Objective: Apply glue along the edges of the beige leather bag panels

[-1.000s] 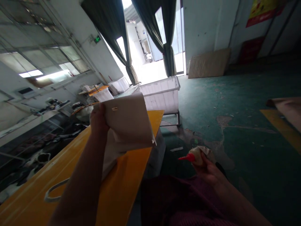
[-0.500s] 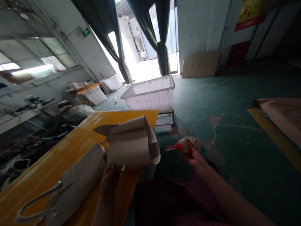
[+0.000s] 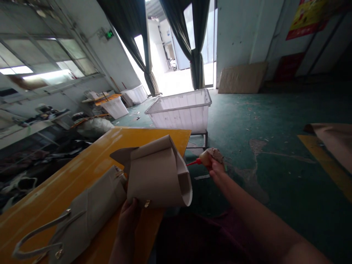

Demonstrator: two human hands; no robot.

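My left hand [image 3: 128, 216] grips the lower edge of a beige leather flap [image 3: 158, 172], bent back into a curl, with a small metal clasp at its edge. The flap belongs to a beige handbag [image 3: 82, 212] lying on the yellow table [image 3: 82, 161], its strap handle at the lower left. My right hand [image 3: 215, 167] is closed round a small glue bottle [image 3: 205, 157]. Its red nozzle points left and nearly touches the curled flap's right edge.
A translucent plastic bin [image 3: 183, 110] on a metal stand sits beyond the table's far end. More bins and cluttered shelves [image 3: 41, 117] line the left wall. Cardboard [image 3: 242, 77] leans by the curtained doorway. Brown sheets [image 3: 335, 139] lie on the green floor at right.
My left hand dropped from holding the flap high to gripping it from below, and the bag now lies on the table. My right hand brought the glue bottle up and left to the flap.
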